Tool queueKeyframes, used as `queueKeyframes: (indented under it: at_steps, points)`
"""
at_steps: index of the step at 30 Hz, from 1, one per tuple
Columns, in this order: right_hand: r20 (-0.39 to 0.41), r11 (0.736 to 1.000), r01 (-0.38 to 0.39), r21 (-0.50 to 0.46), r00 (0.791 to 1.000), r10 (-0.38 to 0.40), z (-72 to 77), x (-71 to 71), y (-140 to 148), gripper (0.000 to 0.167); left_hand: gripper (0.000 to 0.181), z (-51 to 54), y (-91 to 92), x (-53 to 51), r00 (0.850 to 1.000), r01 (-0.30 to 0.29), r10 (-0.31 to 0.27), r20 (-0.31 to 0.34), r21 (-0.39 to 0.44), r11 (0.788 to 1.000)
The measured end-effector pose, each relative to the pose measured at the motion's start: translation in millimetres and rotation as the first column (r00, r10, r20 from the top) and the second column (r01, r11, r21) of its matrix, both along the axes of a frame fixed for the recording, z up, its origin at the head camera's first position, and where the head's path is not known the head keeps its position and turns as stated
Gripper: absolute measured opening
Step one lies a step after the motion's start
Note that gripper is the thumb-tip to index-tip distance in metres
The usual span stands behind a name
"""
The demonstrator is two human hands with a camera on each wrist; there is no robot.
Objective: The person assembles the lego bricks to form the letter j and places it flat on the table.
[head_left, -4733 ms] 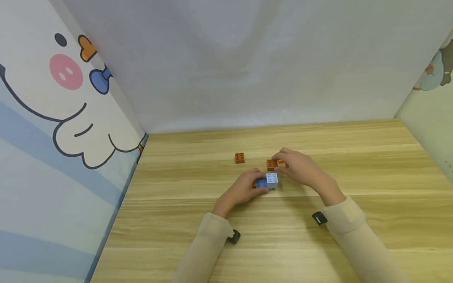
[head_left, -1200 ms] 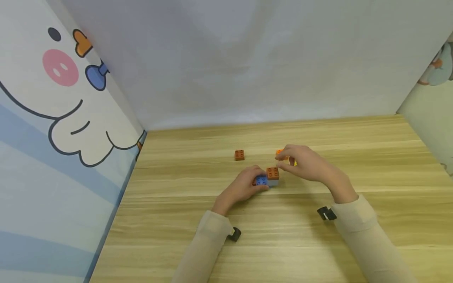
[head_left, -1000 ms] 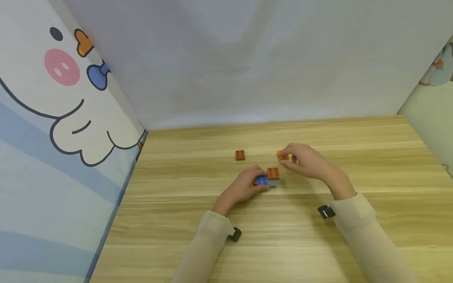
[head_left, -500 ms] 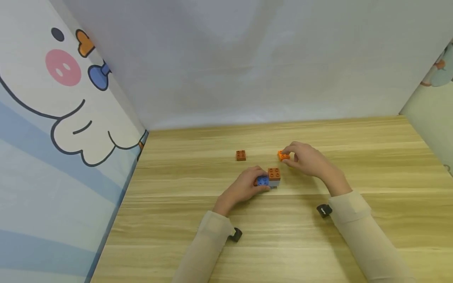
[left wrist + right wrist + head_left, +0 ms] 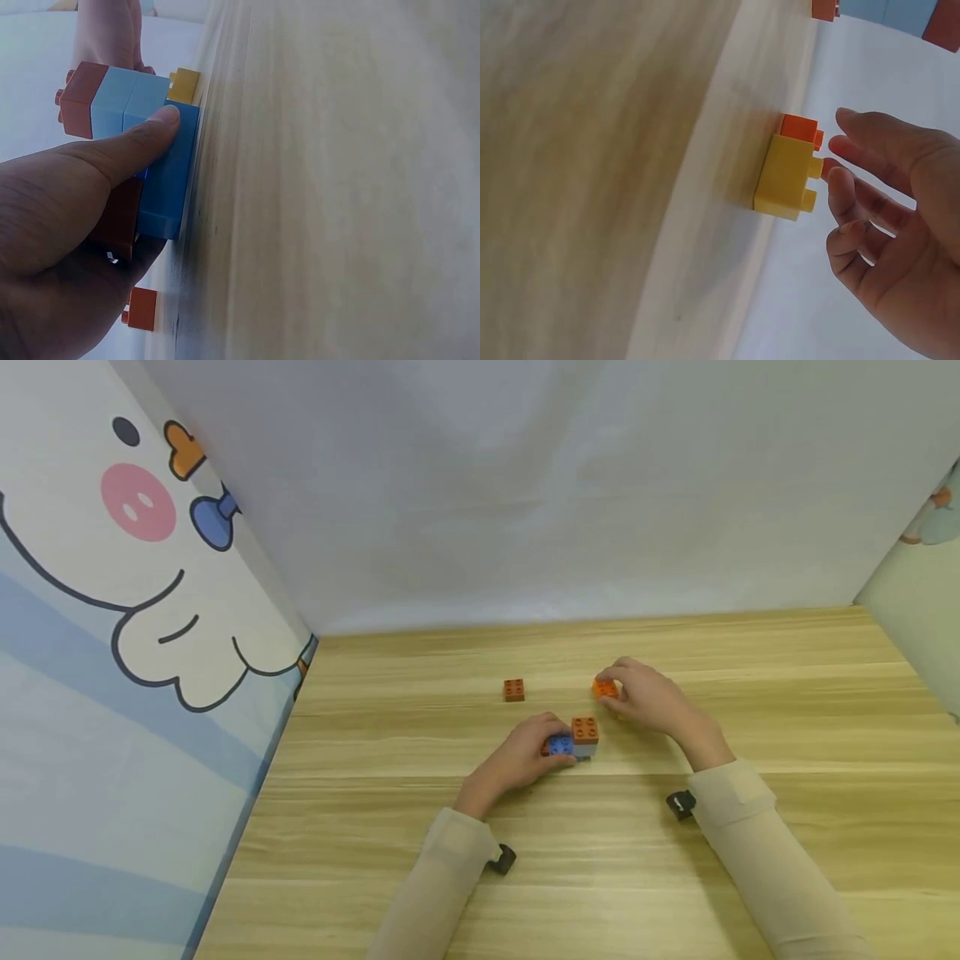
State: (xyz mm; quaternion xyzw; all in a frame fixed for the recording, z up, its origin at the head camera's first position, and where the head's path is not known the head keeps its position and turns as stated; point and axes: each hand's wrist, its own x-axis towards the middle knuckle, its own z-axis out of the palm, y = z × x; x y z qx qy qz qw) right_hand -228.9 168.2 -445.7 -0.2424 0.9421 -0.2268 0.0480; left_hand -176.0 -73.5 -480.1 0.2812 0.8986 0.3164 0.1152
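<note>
My left hand (image 5: 521,756) grips a stack of building bricks, its thumb pressing the long blue brick (image 5: 169,176) at the base. Light blue bricks (image 5: 129,97) rise from one end, capped by a reddish-brown brick (image 5: 585,730). A studded blue brick (image 5: 560,746) and another brown brick (image 5: 120,217) sit at the hand's side, partly covered by fingers. My right hand (image 5: 648,697) hovers with bent, parted fingers around an orange brick (image 5: 605,689). In the right wrist view, a gap shows between thumb and bricks; a yellow brick (image 5: 784,178) stands beside the orange one.
A loose reddish-brown brick (image 5: 513,690) lies farther back on the wooden table (image 5: 405,693). Behind the table hangs a pale cloth (image 5: 525,510); a printed cartoon panel (image 5: 135,593) borders the left side.
A brown brick formerly near my right hand now tops the light blue stack. My right hand has moved back over the orange brick. My left hand stays on the stack.
</note>
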Motion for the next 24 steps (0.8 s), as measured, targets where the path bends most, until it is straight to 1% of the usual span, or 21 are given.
queueKeyframes:
  at_steps: [6, 10, 18, 24]
  points:
    - [0.018, 1.0, 0.03, 0.005, 0.999, -0.03, -1.2, -2.1, -1.5, 0.038, 0.041, -0.2, 0.2, 0.1, 1.0, 0.007, -0.007, -0.002, 0.001, 1.0]
    - [0.028, 1.0, 0.031, 0.004, 0.999, -0.031, -1.0, -3.0, -2.1, 0.037, 0.041, -0.3, 0.4, 0.0, 1.0, 0.009, -0.009, -0.003, -0.004, 1.0]
    - [0.043, 1.0, 0.014, 0.025, 0.999, -0.015, 1.2, -6.2, -0.6, 0.038, 0.041, 0.0, 0.5, -0.9, 1.0, 0.014, -0.014, -0.014, -0.002, 1.0]
    - [0.033, 1.0, -0.005, 0.025, 0.999, 0.004, 0.4, -9.0, 0.8, 0.035, 0.042, 2.5, 0.4, -1.5, 1.0, 0.011, -0.011, -0.01, 0.005, 1.0]
